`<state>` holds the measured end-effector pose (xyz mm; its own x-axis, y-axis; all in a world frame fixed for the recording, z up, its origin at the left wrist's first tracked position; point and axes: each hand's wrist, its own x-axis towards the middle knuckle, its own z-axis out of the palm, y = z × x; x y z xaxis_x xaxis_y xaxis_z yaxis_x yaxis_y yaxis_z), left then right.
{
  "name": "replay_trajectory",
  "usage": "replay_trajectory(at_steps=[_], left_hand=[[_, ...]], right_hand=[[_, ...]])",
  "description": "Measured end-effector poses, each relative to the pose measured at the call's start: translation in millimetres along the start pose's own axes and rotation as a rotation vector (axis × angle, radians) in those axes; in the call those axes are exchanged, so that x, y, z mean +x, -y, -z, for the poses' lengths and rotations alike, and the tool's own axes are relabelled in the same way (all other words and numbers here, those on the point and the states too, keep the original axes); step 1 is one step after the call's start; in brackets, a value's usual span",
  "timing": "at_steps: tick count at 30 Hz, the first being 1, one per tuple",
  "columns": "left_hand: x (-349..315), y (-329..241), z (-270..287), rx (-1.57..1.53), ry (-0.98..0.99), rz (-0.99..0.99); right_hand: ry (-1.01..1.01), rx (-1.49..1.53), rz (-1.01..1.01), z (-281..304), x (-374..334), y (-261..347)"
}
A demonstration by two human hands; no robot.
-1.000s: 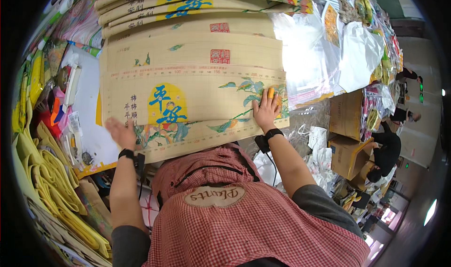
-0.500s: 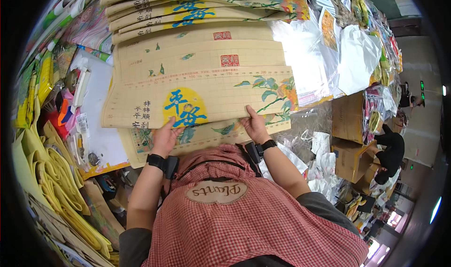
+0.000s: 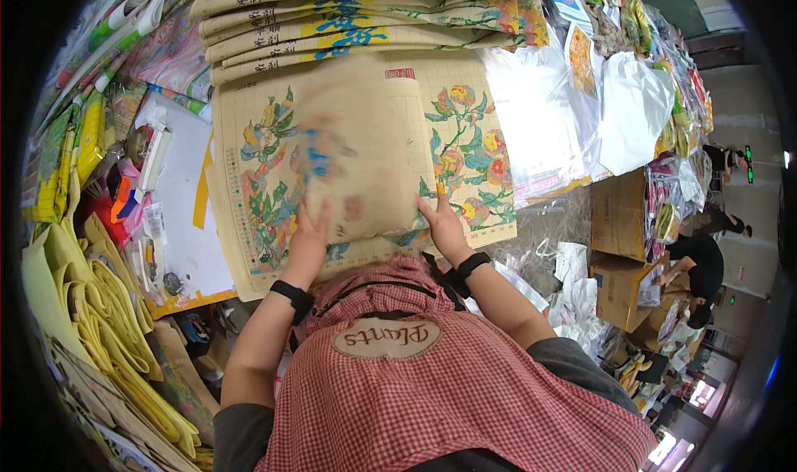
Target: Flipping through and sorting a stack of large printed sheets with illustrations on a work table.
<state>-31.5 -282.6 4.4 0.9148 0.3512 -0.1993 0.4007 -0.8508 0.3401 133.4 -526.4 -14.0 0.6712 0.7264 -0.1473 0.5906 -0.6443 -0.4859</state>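
Observation:
Between my hands is a folded beige cloth [image 3: 369, 140], smeared by motion, with blue and red print showing on it. My left hand [image 3: 307, 244] is closed at its lower left edge, with the fingers partly hidden. At the lower right edge, my right hand [image 3: 446, 227] grips it between thumb and fingers. Beneath lies another flat beige cloth [image 3: 261, 169] printed with a fine grid, flowers and green leaves. Beyond it, several folded cloths [image 3: 274, 36] of the same kind are stacked, with yellow patches and blue characters on them.
Yellow folded cloth [image 3: 100, 331] hangs at the left, near a white board [image 3: 191, 231] with small tools. Clear plastic sheets and a white bag [image 3: 635, 107] lie to the right. Cardboard boxes [image 3: 618, 285] stand beyond, beside a person in black [image 3: 701, 264].
The wide folded cloth is now a narrower bundle between my hands, uncovering the flowered cloth beneath. The person at the right has shifted slightly.

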Motion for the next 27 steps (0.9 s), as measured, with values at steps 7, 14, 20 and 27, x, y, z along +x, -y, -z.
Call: replay_trajectory(at_steps=[7,14,20,27], left_hand=[[8,-3,22,-0.112,0.076,-0.008],[25,20,108,-0.744,-0.243,0.168],[119,9,244,-1.185,-0.456,-0.007],[155,31,218,-1.14,-0.564,-0.061]], right_hand=[[0.073,0.088,-0.052,32,8,12],[-0.337,0.986,-0.041,113,40,38],[-0.552,1.27,0.205,218,140,88],[-0.197,1.539,0.159,227,204,48]])
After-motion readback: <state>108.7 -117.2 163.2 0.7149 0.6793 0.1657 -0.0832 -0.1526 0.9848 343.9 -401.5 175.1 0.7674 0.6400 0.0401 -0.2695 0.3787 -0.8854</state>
